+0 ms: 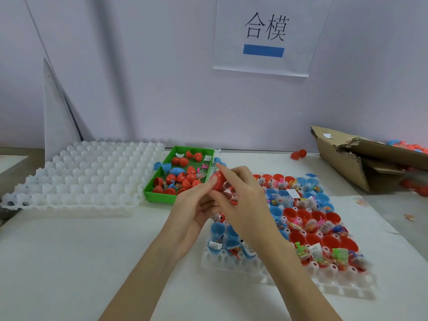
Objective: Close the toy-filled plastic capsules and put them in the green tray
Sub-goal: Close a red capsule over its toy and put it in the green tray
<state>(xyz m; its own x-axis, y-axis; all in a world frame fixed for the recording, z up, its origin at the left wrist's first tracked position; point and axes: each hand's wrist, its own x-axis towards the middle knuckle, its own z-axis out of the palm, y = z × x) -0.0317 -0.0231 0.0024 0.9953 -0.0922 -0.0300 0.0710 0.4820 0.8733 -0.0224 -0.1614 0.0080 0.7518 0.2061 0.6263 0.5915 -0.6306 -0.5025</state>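
A red capsule (218, 180) is being held in the air, just beside the near right corner of the green tray (159, 196). The left hand (196, 202) and the right hand (240, 200) are both pinching it, together. Below them, a white holder (266, 268) is carrying open red and blue capsule halves (312, 216). The table's near left (69, 262) is lying bare.

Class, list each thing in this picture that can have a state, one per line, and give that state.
Red plastic capsule: closed, held in both hands.
Left hand: gripping the capsule.
Right hand: gripping the capsule.
Green plastic tray: partly filled with capsules.
White moulded tray on the left: pockets empty.
White moulded tray on the right: holds open, toy-filled capsule halves.
Brown cardboard box: torn open.
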